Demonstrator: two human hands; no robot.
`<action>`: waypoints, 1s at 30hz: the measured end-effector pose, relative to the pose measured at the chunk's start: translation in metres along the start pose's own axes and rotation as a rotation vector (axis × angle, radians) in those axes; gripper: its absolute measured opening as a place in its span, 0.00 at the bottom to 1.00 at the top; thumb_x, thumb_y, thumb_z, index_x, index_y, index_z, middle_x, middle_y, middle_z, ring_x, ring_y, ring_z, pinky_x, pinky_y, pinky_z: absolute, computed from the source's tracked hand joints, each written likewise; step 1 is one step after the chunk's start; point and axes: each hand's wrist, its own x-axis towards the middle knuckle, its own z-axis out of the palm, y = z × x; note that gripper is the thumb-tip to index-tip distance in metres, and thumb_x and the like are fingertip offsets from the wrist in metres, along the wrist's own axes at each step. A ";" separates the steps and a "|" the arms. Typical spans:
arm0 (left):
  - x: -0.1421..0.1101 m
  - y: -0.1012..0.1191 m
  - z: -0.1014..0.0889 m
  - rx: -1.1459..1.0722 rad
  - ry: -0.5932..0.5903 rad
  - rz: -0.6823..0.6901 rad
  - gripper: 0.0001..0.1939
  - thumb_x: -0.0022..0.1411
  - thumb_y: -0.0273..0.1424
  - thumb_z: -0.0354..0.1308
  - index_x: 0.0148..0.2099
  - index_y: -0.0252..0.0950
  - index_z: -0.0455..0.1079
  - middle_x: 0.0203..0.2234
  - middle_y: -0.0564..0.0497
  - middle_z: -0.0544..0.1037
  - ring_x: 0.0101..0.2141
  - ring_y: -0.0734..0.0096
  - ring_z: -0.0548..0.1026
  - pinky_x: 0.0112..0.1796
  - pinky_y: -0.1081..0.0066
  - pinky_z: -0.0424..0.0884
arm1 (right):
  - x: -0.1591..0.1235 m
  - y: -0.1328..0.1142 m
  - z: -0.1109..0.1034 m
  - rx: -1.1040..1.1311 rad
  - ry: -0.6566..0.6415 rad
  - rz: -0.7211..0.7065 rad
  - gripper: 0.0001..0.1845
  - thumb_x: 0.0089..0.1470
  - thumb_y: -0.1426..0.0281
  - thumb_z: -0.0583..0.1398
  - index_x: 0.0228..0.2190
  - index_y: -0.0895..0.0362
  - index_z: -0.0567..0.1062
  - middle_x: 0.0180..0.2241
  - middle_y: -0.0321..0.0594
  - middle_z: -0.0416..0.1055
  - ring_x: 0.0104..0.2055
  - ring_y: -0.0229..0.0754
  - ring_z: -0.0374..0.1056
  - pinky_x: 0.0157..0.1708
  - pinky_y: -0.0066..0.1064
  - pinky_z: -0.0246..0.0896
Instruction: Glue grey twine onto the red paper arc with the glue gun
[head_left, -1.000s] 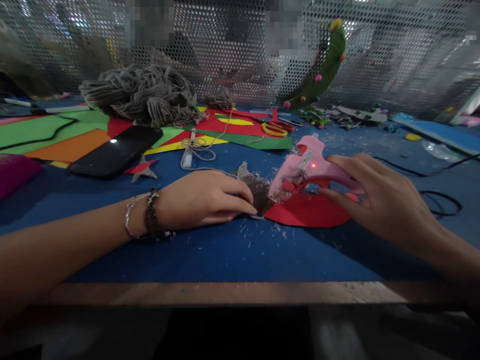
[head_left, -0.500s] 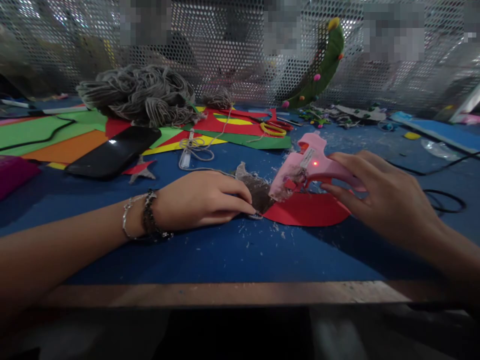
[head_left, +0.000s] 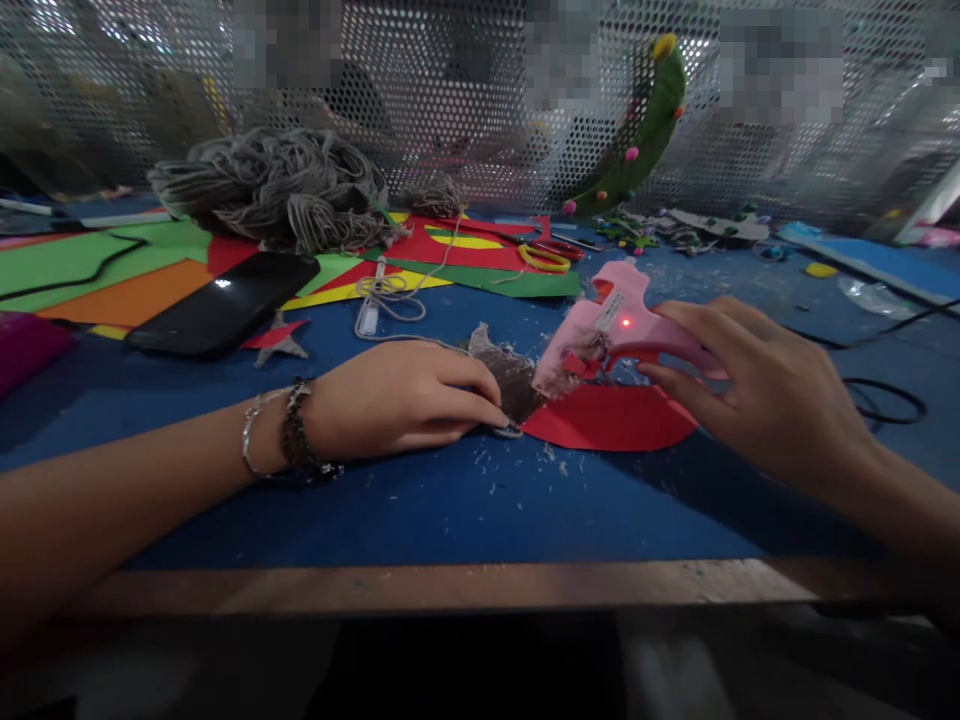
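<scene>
My right hand is closed round the handle of a pink hot glue gun, whose small red light is lit. The gun's nozzle points down and left, where a red curved paper or felt piece meets a grey yarn-covered part. On the left, my left hand pinches the grey yarn against that part's lower edge. The yarn runs back behind the hand to a loose looped bundle. Whether the nozzle touches the piece I cannot tell.
Behind lie a heap of grey yarn, coloured sheets, yellow-handled scissors and a black phone. A small red-and-grey star sits beside the phone. A perforated metal screen stands at the back; a black cord is at right.
The whole view has shifted very slightly. Both hands keep their holds, and the glue gun stays at the same place by the grey part.
</scene>
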 end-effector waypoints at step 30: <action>0.000 -0.001 0.001 -0.011 0.016 0.010 0.15 0.68 0.26 0.44 0.46 0.35 0.72 0.42 0.46 0.77 0.38 0.69 0.74 0.38 0.73 0.67 | -0.001 0.012 0.001 -0.143 0.144 -0.167 0.28 0.60 0.53 0.43 0.41 0.61 0.71 0.29 0.44 0.71 0.25 0.43 0.68 0.18 0.31 0.57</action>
